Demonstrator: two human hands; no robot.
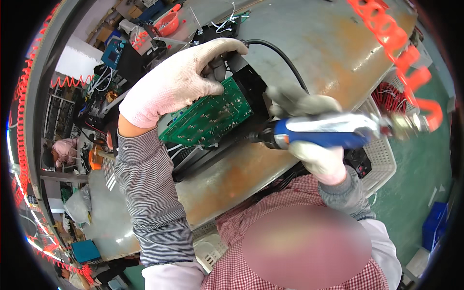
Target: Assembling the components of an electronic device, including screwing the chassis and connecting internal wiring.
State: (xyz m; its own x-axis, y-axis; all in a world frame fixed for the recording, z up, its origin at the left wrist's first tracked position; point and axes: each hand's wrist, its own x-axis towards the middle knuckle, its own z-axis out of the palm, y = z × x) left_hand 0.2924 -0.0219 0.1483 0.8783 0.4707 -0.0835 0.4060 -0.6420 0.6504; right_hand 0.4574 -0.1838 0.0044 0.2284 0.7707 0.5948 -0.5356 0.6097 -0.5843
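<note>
A green circuit board (pixel 212 118) stands tilted in a black housing (pixel 251 87) on the metal bench. My left hand (pixel 176 79), in a whitish knit glove, curls over the top of this unit, thumb along the board's upper edge. My right hand (pixel 321 158), also gloved and partly blurred, wraps round a blue and silver air screwdriver (pixel 328 134). The screwdriver lies almost level, with its dark nose toward the housing's lower right edge. Whether its bit touches a screw I cannot make out. A black cable (pixel 282 55) arches from the unit's top behind my right hand.
From the screwdriver's rear a red coiled hose (pixel 386 41) rises to the upper right. The worn metal bench (pixel 333 48) extends beyond the unit. At right stands a light plastic basket (pixel 384 166). A red bowl (pixel 166 24) and a blue-fronted device (pixel 113 53) sit far left.
</note>
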